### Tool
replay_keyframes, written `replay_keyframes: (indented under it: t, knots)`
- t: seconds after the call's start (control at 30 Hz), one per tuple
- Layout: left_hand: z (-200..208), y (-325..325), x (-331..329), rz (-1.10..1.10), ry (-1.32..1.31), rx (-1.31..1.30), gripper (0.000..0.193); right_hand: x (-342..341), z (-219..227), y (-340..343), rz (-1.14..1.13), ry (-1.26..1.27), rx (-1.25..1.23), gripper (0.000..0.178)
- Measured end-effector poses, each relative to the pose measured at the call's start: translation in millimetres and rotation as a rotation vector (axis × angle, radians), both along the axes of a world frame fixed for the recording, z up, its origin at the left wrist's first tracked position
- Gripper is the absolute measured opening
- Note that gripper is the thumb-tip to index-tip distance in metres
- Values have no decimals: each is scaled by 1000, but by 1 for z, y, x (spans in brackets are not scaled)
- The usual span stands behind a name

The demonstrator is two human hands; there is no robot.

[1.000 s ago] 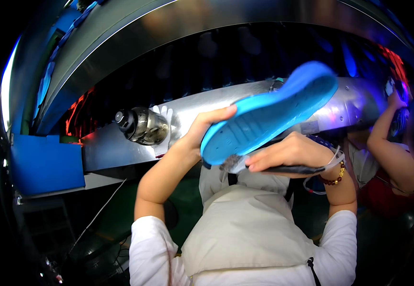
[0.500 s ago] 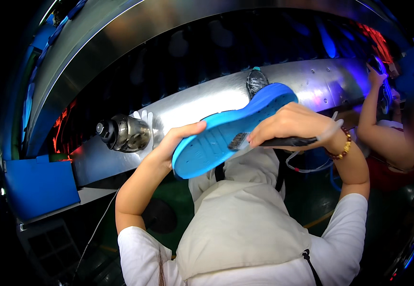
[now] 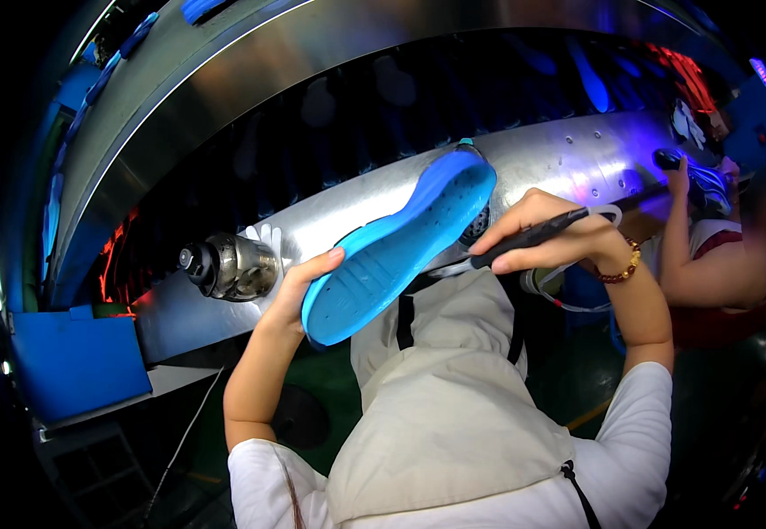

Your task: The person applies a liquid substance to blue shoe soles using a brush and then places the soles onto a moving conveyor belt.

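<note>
My left hand [image 3: 302, 286] grips a bright blue shoe sole [image 3: 392, 251] by its near-left end, thumb on the inner face. The sole is tilted, its grooved and dotted inside turned toward me and its other end pointing up and away. My right hand [image 3: 564, 234] is closed round the black handle of a brush [image 3: 528, 240], from whose rear a clear tube [image 3: 608, 213] runs. The brush tip points left, to the right of the sole and apart from it; its bristles are hard to make out. Partly hidden behind the sole, a black textured object [image 3: 478, 227] lies on the bench.
A dark, stained bottle [image 3: 240, 264] with a black top stands on the metal bench [image 3: 334, 207], white glove-like fingers beside it. Beyond runs a dark conveyor [image 3: 347, 123] carrying soles. A blue box [image 3: 78, 357] is at left. At right, a co-worker's arm [image 3: 678, 234] holds a shoe.
The brush has left the sole's inner face and moved right. My left hand has shifted left and a little down, and the sole's far end has swung left and more upright.
</note>
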State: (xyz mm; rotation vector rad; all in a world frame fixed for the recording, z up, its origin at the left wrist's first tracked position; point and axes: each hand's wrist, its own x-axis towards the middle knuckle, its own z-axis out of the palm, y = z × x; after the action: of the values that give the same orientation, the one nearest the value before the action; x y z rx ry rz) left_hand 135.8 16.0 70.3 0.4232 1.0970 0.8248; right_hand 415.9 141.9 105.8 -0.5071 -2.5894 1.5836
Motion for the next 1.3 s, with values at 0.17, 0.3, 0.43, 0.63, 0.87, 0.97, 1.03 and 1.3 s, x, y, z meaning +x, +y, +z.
replay_keyframes:
  t: [0.17, 0.3, 0.43, 0.63, 0.87, 0.97, 1.03, 1.3]
  knots:
    - [-12, 16, 29, 23, -133, 139, 66, -46, -15, -20, -343, 218, -15, 13]
    - [-22, 17, 31, -48, -1, 234, 63, -64, -33, -18, -529, 253, -271, 17]
    - [-22, 20, 35, 0, 130, 335, 60, -70, -42, -13, -634, 293, -334, 21]
    - [-34, 21, 35, 37, 127, 313, 60, -77, -49, -3, -697, 280, -385, 25]
    - [-36, 17, 32, 26, 314, 317, 59, -66, -73, 25, -980, 356, -247, 27]
    - [-47, 9, 20, 53, -43, 319, 58, -48, -79, 28, -1048, 528, -528, 25]
    - [-51, 9, 20, 106, -177, 268, 58, -49, -89, 25, -1048, 556, -544, 24]
    - [-50, 17, 35, 196, -408, 201, 59, -86, -107, -35, -908, 451, 423, 37]
